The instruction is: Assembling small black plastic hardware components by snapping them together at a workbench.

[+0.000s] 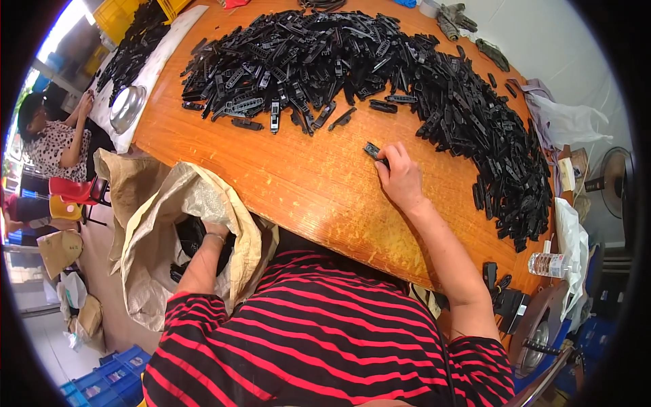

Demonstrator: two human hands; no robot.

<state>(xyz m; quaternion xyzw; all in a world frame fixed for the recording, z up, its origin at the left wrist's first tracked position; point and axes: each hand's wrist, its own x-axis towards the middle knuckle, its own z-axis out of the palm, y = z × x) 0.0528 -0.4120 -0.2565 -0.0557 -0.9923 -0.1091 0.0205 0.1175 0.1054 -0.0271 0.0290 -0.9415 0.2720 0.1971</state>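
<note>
On the wooden table (291, 176), my right hand (402, 175) has its fingers closed on a small black plastic part (371, 149), whose far end shows beyond the fingertips. My left hand (215, 229) reaches down into an open beige woven sack (245, 234) at the table's near left edge; its fingers are hidden inside. Dark parts (186, 237) show within the sack beside that hand. A big heap of similar black plastic parts (298, 61) curves across the far side of the table and down its right side. A few single parts (342, 119) lie at the heap's near edge.
A clear plastic bottle (546, 264) lies at the right table edge, near black devices with a cable (500, 285). A fan (614, 178) stands further right. At left, another person (57, 139) sits by a second table with a metal bowl (127, 108). Blue crates (108, 380) sit lower left.
</note>
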